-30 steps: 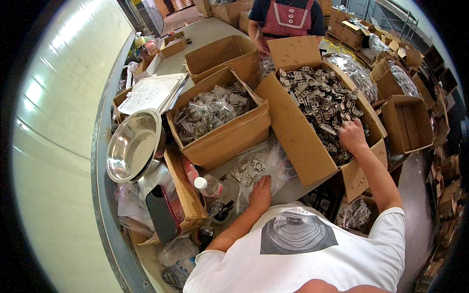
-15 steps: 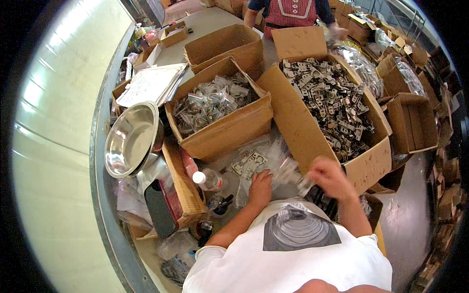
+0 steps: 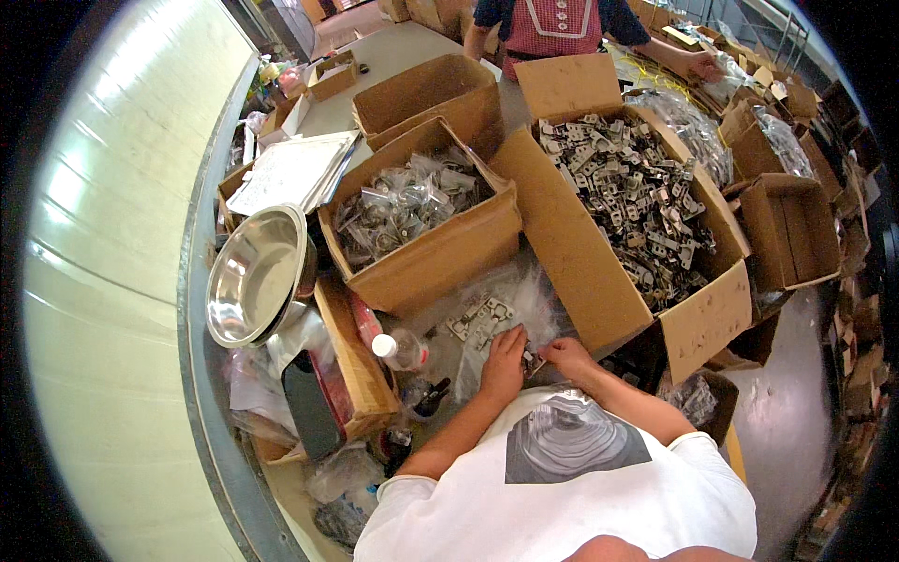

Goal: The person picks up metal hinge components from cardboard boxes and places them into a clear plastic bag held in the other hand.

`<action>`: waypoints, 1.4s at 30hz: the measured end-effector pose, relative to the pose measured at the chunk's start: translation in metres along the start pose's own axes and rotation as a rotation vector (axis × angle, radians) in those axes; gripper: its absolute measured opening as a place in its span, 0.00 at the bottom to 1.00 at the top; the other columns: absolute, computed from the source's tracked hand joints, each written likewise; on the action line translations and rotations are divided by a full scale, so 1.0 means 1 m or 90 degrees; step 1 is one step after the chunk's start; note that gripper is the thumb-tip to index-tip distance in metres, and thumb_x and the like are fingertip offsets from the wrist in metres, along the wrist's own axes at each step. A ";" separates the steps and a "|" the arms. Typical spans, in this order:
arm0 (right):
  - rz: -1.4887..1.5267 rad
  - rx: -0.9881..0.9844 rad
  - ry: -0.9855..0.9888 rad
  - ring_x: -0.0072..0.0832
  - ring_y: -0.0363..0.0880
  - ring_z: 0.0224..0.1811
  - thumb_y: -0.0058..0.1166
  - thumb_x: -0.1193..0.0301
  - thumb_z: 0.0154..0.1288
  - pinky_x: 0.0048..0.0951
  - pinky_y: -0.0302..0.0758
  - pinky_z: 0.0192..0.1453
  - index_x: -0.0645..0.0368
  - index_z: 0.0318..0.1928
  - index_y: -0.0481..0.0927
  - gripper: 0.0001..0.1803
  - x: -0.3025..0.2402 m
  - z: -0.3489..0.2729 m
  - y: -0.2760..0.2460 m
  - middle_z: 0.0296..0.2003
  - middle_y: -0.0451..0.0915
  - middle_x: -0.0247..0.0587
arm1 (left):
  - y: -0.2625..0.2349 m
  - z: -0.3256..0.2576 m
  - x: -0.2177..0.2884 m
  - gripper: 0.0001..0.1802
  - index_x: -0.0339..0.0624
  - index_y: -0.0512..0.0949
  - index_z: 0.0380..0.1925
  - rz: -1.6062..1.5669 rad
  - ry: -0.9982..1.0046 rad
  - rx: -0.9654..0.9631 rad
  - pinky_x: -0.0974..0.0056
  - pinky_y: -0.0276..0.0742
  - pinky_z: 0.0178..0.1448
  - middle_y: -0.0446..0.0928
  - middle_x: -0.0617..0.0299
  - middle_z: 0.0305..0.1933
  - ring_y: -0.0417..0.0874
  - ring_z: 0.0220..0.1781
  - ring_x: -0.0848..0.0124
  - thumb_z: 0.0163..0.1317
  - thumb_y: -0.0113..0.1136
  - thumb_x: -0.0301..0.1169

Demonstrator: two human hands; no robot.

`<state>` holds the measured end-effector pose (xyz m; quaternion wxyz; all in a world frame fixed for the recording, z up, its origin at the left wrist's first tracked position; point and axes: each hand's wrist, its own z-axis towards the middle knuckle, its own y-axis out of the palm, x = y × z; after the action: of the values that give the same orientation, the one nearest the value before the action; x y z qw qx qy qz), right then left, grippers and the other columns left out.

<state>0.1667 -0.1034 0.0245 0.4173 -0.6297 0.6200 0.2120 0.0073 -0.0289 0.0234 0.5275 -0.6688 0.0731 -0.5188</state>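
My left hand [image 3: 504, 363] lies with fingers stretched out over a clear plastic bag [image 3: 536, 298], close to my body. Beside its fingertips, several flat metal plates with holes [image 3: 481, 321] rest on the plastic. Just to the right, my right hand [image 3: 567, 359] is closed, thumb and fingers pinched together at a small shiny metal piece [image 3: 533, 362] between the two hands. My fingers cover part of that piece, so its full shape is hidden.
Ahead stand a carton of bagged hardware [image 3: 426, 262] and a larger carton heaped with metal fittings [image 3: 627, 201]. Left are a steel bowl [image 3: 253, 276], a capped plastic bottle [image 3: 405, 350] and papers [image 3: 290, 173]. A co-worker in a checked apron [image 3: 554, 28] stands opposite.
My right hand, blurred beside the large carton before, has come left and down next to my left hand. The co-worker's arm now reaches farther out to the right.
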 end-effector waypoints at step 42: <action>-0.452 0.173 -0.085 0.50 0.69 0.57 0.52 0.69 0.58 0.46 0.68 0.59 0.60 0.46 0.78 0.15 0.008 0.006 0.014 0.56 0.70 0.50 | -0.006 -0.019 -0.009 0.13 0.33 0.76 0.36 0.062 0.053 -0.113 0.54 0.68 0.60 0.67 0.47 0.55 0.67 0.59 0.51 0.48 0.58 0.25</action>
<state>0.1557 -0.1017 0.0108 0.5837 -0.7291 0.3572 0.0105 -0.0141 -0.0323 0.0211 0.4872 -0.6863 0.1734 -0.5114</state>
